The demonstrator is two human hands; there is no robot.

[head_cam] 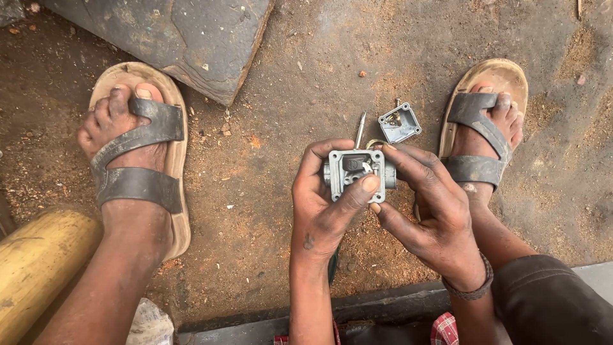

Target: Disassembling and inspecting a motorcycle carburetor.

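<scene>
Head view, single frame, looking straight down at bare dirt ground (268, 211) between two sandalled feet. Item held: small grey metal carburettor body (357, 174), boxy, with its open face turned up toward the camera; it is kept above the ground at centre frame, gripped from both sides. Left hand (322, 204) is closed around the body's left side, thumb laid across the lower edge of the open face, fingers curled behind. Right hand (434, 217) is closed on the body's right side, fingers (408, 163) laid along its top and right edge, thumb tip met near the left thumb; a dark woven band is worn at this wrist. Thin metal rod (361, 128) is seen rising from behind the body; whether it is attached cannot be told. Square grey metal cover (400, 122) is lying on the ground just beyond the hands, beside the right foot, apart from the body. Worn brown sandal (143, 147) is noted at left, a second one (488, 121) at right. Dark flat stone slab (185, 38) is at top left; yellow cylinder (38, 268) at lower left edge. Checked red cloth (445, 329) is partly seen at the bottom edge.
</scene>
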